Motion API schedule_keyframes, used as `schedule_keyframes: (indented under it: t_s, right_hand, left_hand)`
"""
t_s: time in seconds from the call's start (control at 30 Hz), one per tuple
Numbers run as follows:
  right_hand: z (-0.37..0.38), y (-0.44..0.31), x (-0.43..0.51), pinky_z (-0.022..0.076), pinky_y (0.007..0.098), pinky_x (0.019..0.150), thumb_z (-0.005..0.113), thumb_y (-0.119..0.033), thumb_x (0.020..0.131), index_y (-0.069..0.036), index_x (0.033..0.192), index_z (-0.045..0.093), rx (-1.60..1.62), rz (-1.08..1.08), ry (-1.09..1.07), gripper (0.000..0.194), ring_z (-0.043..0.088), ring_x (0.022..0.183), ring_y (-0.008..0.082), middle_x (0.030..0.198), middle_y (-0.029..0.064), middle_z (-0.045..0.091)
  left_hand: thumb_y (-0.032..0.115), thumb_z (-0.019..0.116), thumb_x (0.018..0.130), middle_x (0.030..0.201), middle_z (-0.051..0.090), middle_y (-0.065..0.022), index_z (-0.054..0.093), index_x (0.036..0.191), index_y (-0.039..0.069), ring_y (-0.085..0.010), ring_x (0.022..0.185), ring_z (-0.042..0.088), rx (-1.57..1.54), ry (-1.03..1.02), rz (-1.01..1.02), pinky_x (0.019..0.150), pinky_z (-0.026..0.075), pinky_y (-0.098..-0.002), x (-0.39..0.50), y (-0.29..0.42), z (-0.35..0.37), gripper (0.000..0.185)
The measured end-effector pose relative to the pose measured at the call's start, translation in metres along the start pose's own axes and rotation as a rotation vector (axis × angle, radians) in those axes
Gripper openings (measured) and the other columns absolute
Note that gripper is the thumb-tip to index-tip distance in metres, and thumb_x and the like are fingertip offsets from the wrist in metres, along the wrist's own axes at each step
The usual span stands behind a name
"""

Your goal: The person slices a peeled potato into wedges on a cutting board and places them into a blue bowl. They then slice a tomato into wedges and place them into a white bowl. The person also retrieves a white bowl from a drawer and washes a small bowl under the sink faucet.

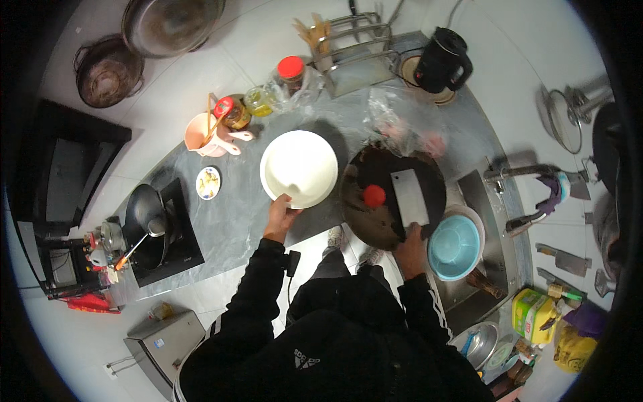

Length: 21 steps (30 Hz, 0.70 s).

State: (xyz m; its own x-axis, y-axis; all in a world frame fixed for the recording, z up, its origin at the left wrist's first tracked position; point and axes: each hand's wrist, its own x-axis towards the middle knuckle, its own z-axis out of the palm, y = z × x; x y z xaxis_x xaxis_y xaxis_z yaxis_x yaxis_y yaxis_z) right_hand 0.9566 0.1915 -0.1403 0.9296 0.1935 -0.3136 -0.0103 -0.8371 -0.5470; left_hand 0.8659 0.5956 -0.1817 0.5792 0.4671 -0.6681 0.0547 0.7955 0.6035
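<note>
My left hand [283, 219] grips the near rim of a white bowl [300, 163], thumb over the edge. Nothing shows inside the bowl apart from a shadow. To its right is a round, dark chopping board [366, 228], wet-looking and worn. A cleaver [411, 197] lies over the board, its broad blade pointing away from me. My right hand [412, 252] is closed at the cleaver's near end, hiding the handle. Left of the blade sits a round red item [374, 196], perhaps a tomato.
A blue basin [454, 247] stands in the sink [464, 306] at right, below a faucet [522, 173]. Leftward are a small dish of chopped pieces [208, 183], pink pans [206, 134] and a wok [144, 226] on a cooktop. Jars [291, 75], plastic bags [394, 118] and a kettle [442, 60] line the back.
</note>
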Motion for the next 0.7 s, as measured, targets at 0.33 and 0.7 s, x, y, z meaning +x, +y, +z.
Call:
schedule_keyframes:
  t_s: [0.33,0.7]
  right_hand:
    - [-0.063,0.049,-0.005,0.0341,0.0334,0.053,0.053,-0.029,0.107,0.000,0.093,0.057,0.084,-0.016,0.499,0.032,0.043,0.057,0.0110,0.066,0.0042,0.047]
    - [-0.021,0.023,-0.017,0.0512,0.0359,0.062,0.055,-0.022,0.104,0.000,0.112,0.055,0.666,0.140,0.164,0.023,0.061,0.070,0.0201,0.088,0.0112,0.064]
  left_hand:
    - [0.003,0.053,0.081,0.129,0.051,-0.0237,0.035,0.145,0.002,-0.0439,0.118,0.058,-0.069,0.034,-0.067,0.087,0.056,-0.0577,0.055,-0.011,-0.041,0.067]
    - [0.008,0.067,0.090,0.133,0.049,-0.0154,0.042,0.140,0.007,-0.0314,0.113,0.057,0.288,0.218,0.181,0.094,0.050,-0.0474,-0.009,-0.006,0.004,0.056]
